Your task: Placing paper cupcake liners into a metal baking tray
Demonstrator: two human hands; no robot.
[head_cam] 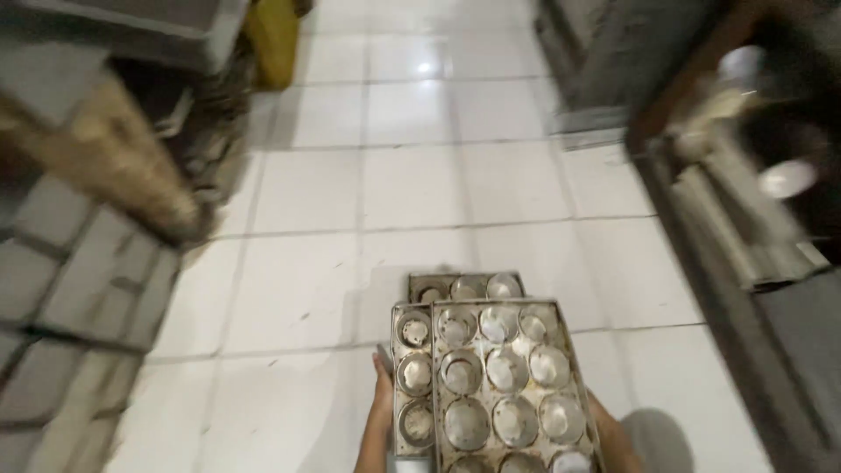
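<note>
One head-worn view, angled steeply down and forward over nearby stacked trays and white floor, somewhat blurred.

No labels, signs or screens show in this view. The one thing that may be a package is a yellow container standing on the white tiled floor at the top left, beside a dark stack; it is too blurred to tell its kind.

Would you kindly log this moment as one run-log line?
left hand: grips stacked metal muffin trays | right hand: supports the stack's other side | below: white tiled floor
</note>
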